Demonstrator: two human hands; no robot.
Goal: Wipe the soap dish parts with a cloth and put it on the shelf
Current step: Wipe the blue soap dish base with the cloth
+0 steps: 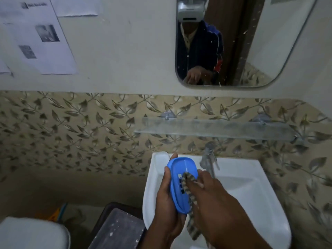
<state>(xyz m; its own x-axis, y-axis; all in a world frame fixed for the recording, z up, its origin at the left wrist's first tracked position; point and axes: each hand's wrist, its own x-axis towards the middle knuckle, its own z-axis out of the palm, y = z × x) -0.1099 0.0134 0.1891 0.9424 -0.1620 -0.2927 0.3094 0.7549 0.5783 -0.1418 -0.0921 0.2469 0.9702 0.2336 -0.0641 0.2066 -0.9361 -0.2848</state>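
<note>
Right hand [212, 191] pinches the cloth [186, 184], pressing it into the soap dish [179, 177]; left hand [167, 198] grips the dish, steadying it over the sink [242, 186].

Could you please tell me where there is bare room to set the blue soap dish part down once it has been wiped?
The glass shelf, between its two wall mounts above the tap, looks bare along its whole length. The sink rim right of the tap is free too. It is crowded over the sink's left side, where the left hand, soap dish part, cloth and right hand meet.

One head-worn camera looks forward and down, close over the sink [251, 177], facing the mirror [269, 42] wall.
</note>
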